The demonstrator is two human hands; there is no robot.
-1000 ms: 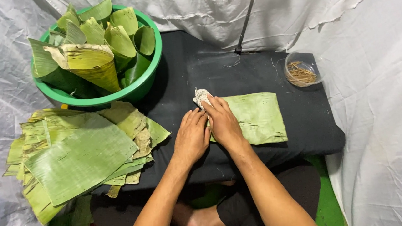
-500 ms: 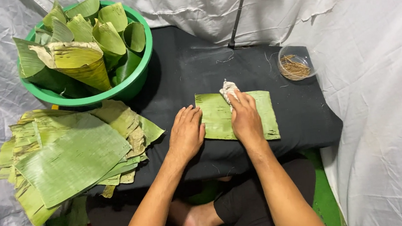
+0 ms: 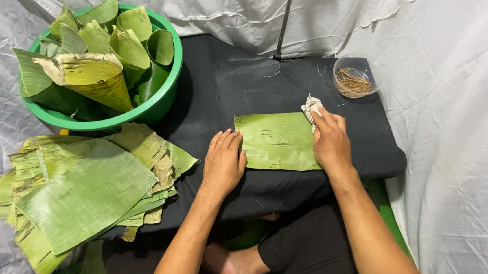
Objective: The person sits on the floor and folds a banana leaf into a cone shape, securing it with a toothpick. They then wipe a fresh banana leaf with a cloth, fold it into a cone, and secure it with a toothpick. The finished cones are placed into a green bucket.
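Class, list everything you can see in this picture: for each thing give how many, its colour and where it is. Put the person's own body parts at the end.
leaf piece: one, green, flat on the black board, mid-frame
cloth: one, whitish, at the leaf piece's far right corner, under the right fingertips
black board: one, black, over the person's lap
basin: one, green, top left, partly on the board
rolled leaves: several, green and yellowish, standing in the basin
leaf stack: many, green with dry brown edges, left of the board
small bowl: one, clear, holding thin brown sticks, far right of the board
white sheet: white, around and behind everything
left hand: flat on the leaf piece's left edge
right hand: pressing the cloth to the leaf piece
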